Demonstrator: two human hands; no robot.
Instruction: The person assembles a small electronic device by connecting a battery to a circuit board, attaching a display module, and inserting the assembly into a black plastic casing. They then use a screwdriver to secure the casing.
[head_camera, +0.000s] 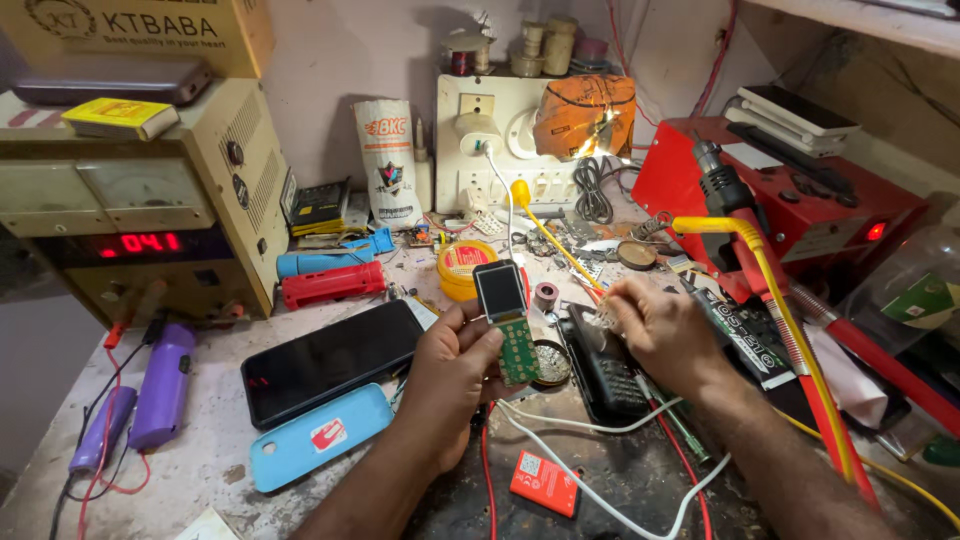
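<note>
One small green phone circuit board with a dark screen (507, 322) stands upright over the middle of the cluttered worktop (210, 450), pinched at its left edge by the fingers of the left hand (450, 375). Just to its right, the right hand (660, 335) has its fingers closed on something small and pale that I cannot make out, above a black keypad phone (605, 375). Left of the board lie a black smartphone (330, 360) and a light blue case (320, 437), with a small red battery (545, 483) nearer.

Both forearms are bare, sleeveless as far as visible, with seemingly no rings or watch.
</note>
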